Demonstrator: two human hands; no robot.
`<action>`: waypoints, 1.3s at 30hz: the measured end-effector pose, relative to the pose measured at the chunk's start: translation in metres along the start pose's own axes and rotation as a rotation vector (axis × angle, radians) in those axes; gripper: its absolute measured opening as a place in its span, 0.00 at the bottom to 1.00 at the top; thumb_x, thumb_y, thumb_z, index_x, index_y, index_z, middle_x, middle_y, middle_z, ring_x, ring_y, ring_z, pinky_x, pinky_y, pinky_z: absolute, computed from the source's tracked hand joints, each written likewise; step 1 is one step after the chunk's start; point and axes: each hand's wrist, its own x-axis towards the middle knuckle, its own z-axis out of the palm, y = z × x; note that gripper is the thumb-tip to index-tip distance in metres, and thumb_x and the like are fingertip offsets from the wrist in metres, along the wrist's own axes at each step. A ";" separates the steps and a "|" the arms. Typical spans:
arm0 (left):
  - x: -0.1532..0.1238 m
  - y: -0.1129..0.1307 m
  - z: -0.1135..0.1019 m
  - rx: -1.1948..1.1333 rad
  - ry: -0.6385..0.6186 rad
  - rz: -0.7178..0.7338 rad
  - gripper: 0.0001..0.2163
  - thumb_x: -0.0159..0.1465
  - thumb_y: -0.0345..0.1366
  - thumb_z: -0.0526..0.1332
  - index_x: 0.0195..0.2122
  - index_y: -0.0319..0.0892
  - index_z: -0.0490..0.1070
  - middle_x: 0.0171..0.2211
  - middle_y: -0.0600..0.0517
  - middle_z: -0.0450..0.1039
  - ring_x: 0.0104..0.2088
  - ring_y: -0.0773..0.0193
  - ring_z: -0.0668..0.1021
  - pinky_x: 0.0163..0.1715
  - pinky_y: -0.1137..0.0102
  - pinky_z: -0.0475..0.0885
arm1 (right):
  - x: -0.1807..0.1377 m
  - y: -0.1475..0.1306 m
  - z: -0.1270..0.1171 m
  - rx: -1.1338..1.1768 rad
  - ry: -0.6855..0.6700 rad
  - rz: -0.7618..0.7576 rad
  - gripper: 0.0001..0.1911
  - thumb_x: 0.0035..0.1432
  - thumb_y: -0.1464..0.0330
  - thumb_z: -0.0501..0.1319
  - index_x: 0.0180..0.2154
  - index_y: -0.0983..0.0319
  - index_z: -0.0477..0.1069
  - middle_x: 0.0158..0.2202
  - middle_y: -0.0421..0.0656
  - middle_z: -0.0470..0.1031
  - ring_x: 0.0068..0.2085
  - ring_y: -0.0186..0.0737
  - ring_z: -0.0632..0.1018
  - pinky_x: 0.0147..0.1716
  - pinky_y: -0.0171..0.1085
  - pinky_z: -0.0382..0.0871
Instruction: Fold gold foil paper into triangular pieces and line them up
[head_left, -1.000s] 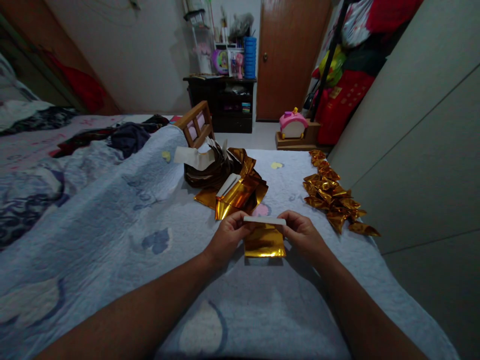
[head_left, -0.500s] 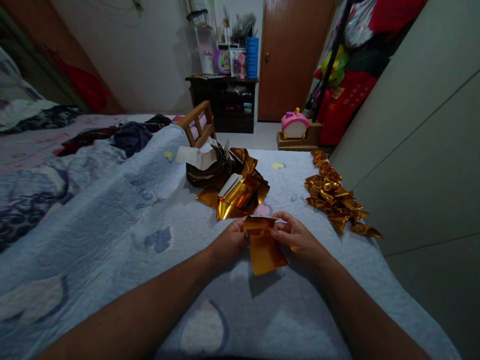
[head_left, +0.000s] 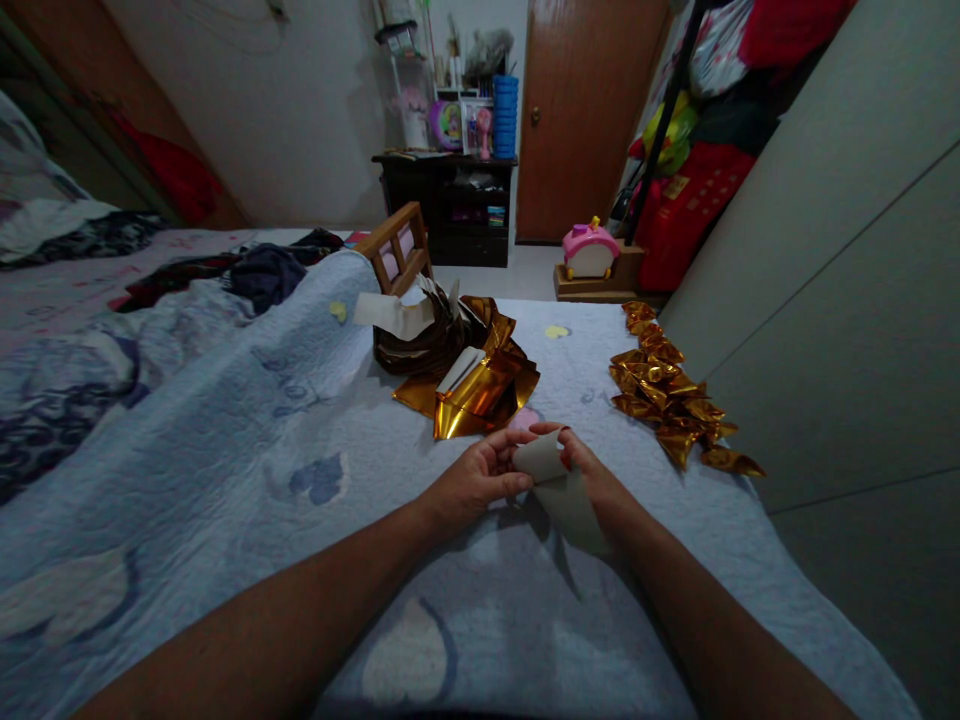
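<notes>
Both my hands hold one folded sheet of paper [head_left: 559, 488] just above the blue quilt [head_left: 300, 520]; its pale plain back faces me. My left hand [head_left: 480, 475] pinches the sheet's upper left part between thumb and fingers. My right hand [head_left: 592, 472] grips the upper right edge, and the sheet hangs down over that wrist. Just beyond my hands lies a loose heap of shiny gold sheets [head_left: 480, 385], with a dark stack of sheets [head_left: 420, 340] behind it.
A row of several folded gold pieces [head_left: 671, 395] lies on the quilt to the right, beside a pale wardrobe wall [head_left: 840, 300]. A wooden frame [head_left: 394, 250] stands past the stack. Clothes [head_left: 255, 270] lie at the left; a dark cabinet [head_left: 450, 200] and a door [head_left: 577, 110] are at the back.
The sheet, held flat with its gold face up a second ago, was folded and turned over; its pale back now shows. My hands moved closer together.
</notes>
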 end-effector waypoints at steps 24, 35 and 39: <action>-0.006 0.007 0.009 0.166 0.207 0.131 0.29 0.58 0.35 0.72 0.58 0.46 0.62 0.46 0.49 0.76 0.42 0.61 0.78 0.40 0.69 0.73 | -0.010 -0.024 -0.022 -0.178 0.084 -0.054 0.18 0.50 0.55 0.72 0.33 0.61 0.74 0.25 0.38 0.71 0.23 0.33 0.69 0.23 0.33 0.63; -0.005 0.002 0.001 0.515 0.203 0.271 0.20 0.65 0.32 0.62 0.58 0.48 0.71 0.49 0.48 0.74 0.46 0.58 0.76 0.48 0.65 0.71 | -0.004 -0.010 -0.025 -0.540 0.117 -0.182 0.22 0.56 0.65 0.64 0.52 0.58 0.67 0.25 0.33 0.67 0.26 0.36 0.68 0.25 0.34 0.58; -0.006 0.006 -0.001 0.848 0.190 0.351 0.18 0.63 0.27 0.59 0.53 0.46 0.77 0.47 0.47 0.73 0.50 0.55 0.75 0.55 0.60 0.68 | -0.003 -0.008 -0.025 -0.684 0.159 -0.217 0.25 0.57 0.66 0.61 0.56 0.59 0.63 0.24 0.32 0.64 0.25 0.36 0.67 0.25 0.35 0.57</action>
